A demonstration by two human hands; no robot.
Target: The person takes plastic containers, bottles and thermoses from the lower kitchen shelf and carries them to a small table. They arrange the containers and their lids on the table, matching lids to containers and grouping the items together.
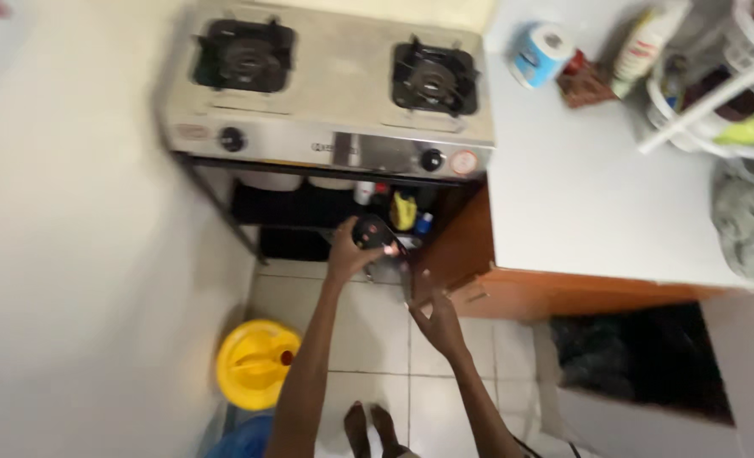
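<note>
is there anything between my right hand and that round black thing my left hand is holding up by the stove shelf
Nothing visible. The left hand holds the round black object in front of the shelf under the gas stove. The right hand hangs lower and to the right, above the tiled floor, with only open air between them.

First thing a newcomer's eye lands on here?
The steel two-burner stove at top, with the left hand holding a round black object at the shelf under it. Next, the bright yellow lid on the floor lower left, and the blue-white roll on the white counter.
</note>
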